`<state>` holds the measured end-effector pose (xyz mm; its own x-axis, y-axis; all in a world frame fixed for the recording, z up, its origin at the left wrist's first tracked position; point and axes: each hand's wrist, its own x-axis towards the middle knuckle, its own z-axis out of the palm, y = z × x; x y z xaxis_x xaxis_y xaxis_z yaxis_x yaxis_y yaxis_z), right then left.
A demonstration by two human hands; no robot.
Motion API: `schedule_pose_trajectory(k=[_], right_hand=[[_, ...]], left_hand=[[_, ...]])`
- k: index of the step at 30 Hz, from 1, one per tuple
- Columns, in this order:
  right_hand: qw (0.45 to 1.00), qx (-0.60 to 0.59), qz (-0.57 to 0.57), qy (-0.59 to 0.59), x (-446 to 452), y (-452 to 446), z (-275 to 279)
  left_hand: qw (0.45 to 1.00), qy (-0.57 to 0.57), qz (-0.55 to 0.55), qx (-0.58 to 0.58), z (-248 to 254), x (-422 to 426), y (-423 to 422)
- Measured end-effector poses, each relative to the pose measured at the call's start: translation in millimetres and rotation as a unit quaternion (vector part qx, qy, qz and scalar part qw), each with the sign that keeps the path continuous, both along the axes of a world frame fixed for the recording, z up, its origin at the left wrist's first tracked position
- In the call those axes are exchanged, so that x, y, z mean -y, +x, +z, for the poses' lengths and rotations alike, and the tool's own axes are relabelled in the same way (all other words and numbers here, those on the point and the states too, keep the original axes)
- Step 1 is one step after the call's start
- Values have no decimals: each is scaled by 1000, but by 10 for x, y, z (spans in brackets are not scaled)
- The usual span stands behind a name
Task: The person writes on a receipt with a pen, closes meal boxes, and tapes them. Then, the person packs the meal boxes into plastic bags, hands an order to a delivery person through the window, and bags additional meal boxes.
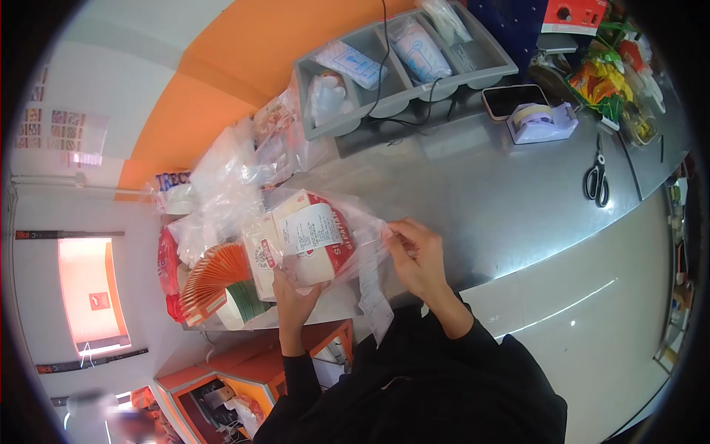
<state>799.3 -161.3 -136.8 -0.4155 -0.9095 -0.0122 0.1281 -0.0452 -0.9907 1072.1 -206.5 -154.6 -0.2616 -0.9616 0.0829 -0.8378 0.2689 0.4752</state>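
A clear plastic bag surrounds a white and red food box on the steel counter. A printed receipt lies over the box, and a second paper strip hangs down between my hands. My left hand is at the near left side of the bagged box, with fingers against it and the thumb up its front. At the bag's right end, my right hand pinches the plastic between thumb and fingers.
A grey divided bin with wrapped packs stands behind. To the right are a phone, a tape dispenser and scissors. Orange sleeves and plastic bags sit at left.
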Motion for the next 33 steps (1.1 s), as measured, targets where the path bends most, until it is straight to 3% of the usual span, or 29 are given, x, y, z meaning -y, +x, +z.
schedule_pose_trajectory(k=[3, 6, 9, 12, 13, 15, 18, 19, 21, 25, 28, 31, 32, 33], right_hand=[[993, -105, -33, -51, 162, 58, 122], [978, 181, 44, -93, 457, 314, 229], [979, -158, -50, -119, 717, 201, 650], [962, -262, 31, -69, 979, 137, 857], [973, -189, 102, -82, 1131, 159, 882], [963, -42, 242, -108, 1452, 287, 944], [963, 52, 233, -125, 1445, 545, 1212], [976, -10, 176, -131, 1460, 574, 1241], [979, -133, 60, -141, 1484, 536, 1214], [940, -306, -39, -148, 1488, 573, 1443], [926, -310, -77, -203, 1664, 735, 1385], [978, -30, 52, -201, 1650, 775, 1433], [979, -19, 12, -201, 1601, 783, 1456], [967, -115, 49, -223, 1544, 874, 1419]], left_hand=[[998, -4, 18, 52, 83, -64, -97], [995, 19, -3, -101, 80, 62, 74], [972, 47, 99, -208, 438, 166, 338], [897, -87, 178, -394, 933, 328, 697], [852, -143, 214, -456, 1071, 433, 810], [899, -218, 156, -346, 1302, 646, 1160], [884, -45, 195, -421, 1912, 687, 934], [886, -42, 195, -419, 1974, 732, 982], [887, -33, 196, -417, 2040, 797, 1084], [911, -90, 170, -364, 1990, 949, 1095], [876, -108, 142, -448, 1862, 1033, 1160], [831, -111, 119, -533, 1768, 1098, 1245], [820, -142, 116, -542, 1689, 1152, 1282], [813, -165, 117, -546, 1617, 1130, 1325]])
